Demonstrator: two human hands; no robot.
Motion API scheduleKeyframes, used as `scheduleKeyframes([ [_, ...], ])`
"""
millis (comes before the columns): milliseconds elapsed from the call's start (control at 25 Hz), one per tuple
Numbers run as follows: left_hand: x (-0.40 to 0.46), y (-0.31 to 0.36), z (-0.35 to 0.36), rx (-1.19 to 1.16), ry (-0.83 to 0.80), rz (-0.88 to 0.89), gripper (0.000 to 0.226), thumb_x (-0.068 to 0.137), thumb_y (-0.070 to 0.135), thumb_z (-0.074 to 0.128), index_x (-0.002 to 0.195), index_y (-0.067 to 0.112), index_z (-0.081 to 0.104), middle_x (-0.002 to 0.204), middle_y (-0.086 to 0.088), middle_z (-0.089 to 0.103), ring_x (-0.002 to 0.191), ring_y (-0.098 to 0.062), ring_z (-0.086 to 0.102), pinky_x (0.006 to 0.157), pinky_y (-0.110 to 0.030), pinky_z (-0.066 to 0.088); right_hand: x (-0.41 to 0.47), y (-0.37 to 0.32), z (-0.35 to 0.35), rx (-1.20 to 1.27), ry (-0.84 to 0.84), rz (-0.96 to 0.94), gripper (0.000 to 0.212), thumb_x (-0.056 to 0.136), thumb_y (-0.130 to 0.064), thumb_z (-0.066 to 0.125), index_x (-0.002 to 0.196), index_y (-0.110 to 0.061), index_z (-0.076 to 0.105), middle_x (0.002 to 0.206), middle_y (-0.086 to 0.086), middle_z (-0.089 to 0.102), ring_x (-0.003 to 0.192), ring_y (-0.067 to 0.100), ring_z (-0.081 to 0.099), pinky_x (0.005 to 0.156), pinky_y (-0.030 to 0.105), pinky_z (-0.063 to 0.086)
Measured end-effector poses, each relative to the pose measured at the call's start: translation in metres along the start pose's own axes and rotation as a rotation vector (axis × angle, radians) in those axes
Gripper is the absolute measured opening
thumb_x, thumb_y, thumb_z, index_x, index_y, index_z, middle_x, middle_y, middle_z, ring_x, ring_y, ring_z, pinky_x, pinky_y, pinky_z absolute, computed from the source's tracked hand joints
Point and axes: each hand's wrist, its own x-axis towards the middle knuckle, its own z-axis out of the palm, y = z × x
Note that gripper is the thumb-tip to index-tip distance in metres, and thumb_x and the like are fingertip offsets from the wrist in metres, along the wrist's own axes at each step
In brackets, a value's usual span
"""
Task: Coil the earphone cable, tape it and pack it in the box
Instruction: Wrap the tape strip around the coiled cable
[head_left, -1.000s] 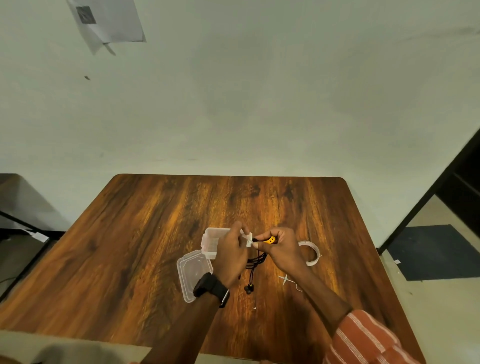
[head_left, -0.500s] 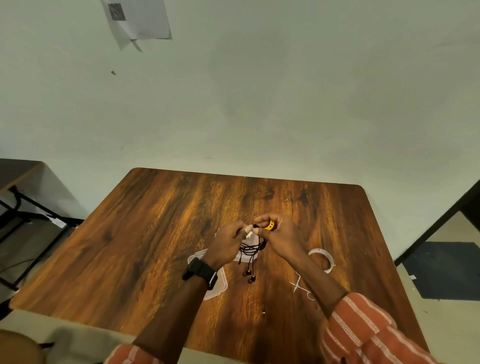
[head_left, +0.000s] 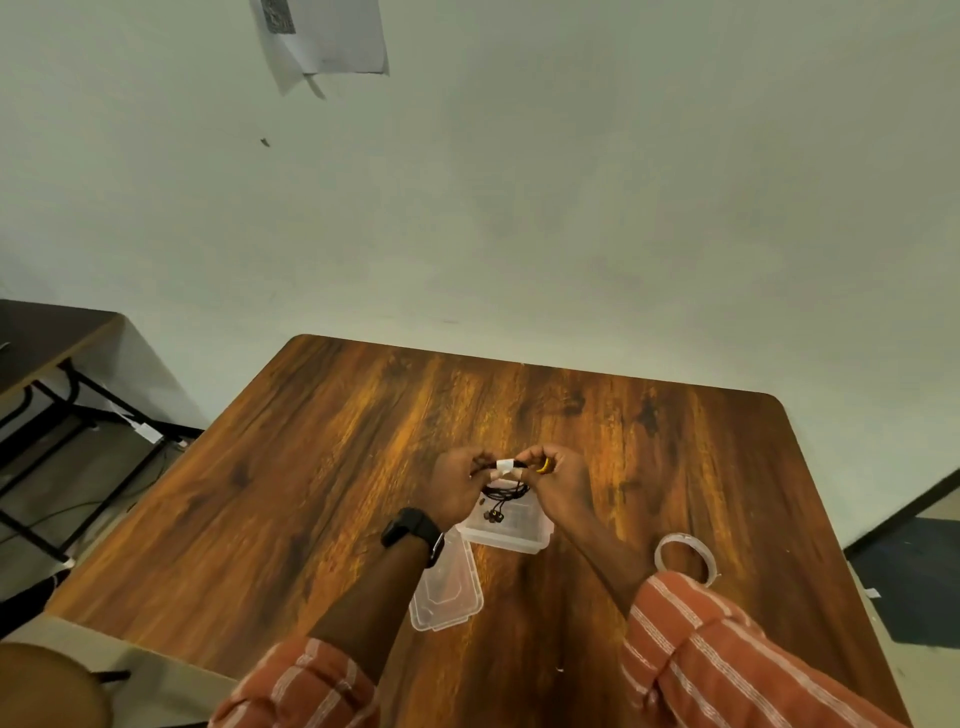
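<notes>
A coiled black earphone cable (head_left: 505, 493) hangs between my two hands above the wooden table (head_left: 322, 467). A strip of white tape (head_left: 505, 466) wraps the top of the coil. My left hand (head_left: 457, 483) pinches the coil on one side and my right hand (head_left: 558, 480) pinches it on the other; a yellow ring shows on a right finger. The earbuds dangle down over the open clear plastic box (head_left: 511, 532) directly below. Its clear lid (head_left: 447, 592) lies on the table beside the box, near my left wrist.
A roll of clear tape (head_left: 685, 558) lies on the table to the right, by my right sleeve. A dark desk with a black frame (head_left: 47, 374) stands to the left. A paper sheet (head_left: 322, 36) hangs on the wall.
The view has shifted and my hands now hold the coil over the open box. The white tape now shows wrapped around the top of the coil between my fingers.
</notes>
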Motion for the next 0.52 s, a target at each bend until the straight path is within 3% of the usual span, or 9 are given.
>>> scheduleKeyframes([
  [160,0.012,-0.028,0.022,-0.103,0.089,-0.153,0.015,0.084,-0.001,0.068,0.084,0.013,0.062,0.081,-0.01,0.071,0.06,-0.009,0.066,0.054,-0.012,0.048,0.016,0.037,0.017,-0.016,-0.014,0.147,0.027,0.073,0.007,0.075,0.074,-0.02,0.068,0.078,0.0,0.069,0.076,0.018,0.064,0.068,0.033,0.054],
  [280,0.026,-0.05,0.042,-0.066,0.062,-0.251,0.022,0.084,-0.008,0.063,0.074,0.012,0.063,0.074,-0.008,0.068,0.059,-0.013,0.065,0.049,-0.01,0.048,0.027,0.067,0.02,-0.071,-0.044,0.291,0.036,0.073,0.01,0.068,0.075,-0.026,0.066,0.083,0.006,0.071,0.082,0.026,0.067,0.075,0.043,0.058],
  [360,0.038,-0.065,0.055,0.046,0.004,-0.257,0.026,0.084,-0.01,0.059,0.073,0.012,0.066,0.075,-0.007,0.068,0.065,-0.017,0.066,0.057,-0.021,0.056,0.031,0.088,0.022,-0.143,-0.035,0.322,0.031,0.079,0.005,0.059,0.086,-0.023,0.069,0.088,0.011,0.073,0.084,0.032,0.07,0.072,0.046,0.059],
  [440,0.045,-0.073,0.064,0.213,-0.07,-0.212,0.023,0.082,-0.008,0.056,0.079,0.01,0.07,0.087,-0.007,0.07,0.078,-0.022,0.066,0.07,-0.032,0.057,0.028,0.098,0.021,-0.238,-0.044,0.311,0.03,0.085,0.0,0.056,0.106,-0.016,0.07,0.094,0.01,0.073,0.087,0.028,0.07,0.07,0.039,0.059],
  [520,0.049,-0.074,0.073,0.341,-0.145,-0.142,0.019,0.082,-0.002,0.056,0.088,0.009,0.071,0.098,-0.01,0.068,0.088,-0.025,0.064,0.075,-0.032,0.053,0.02,0.1,0.02,-0.326,-0.036,0.243,0.035,0.085,-0.005,0.058,0.117,-0.016,0.066,0.101,0.003,0.071,0.092,0.019,0.066,0.075,0.033,0.056],
])
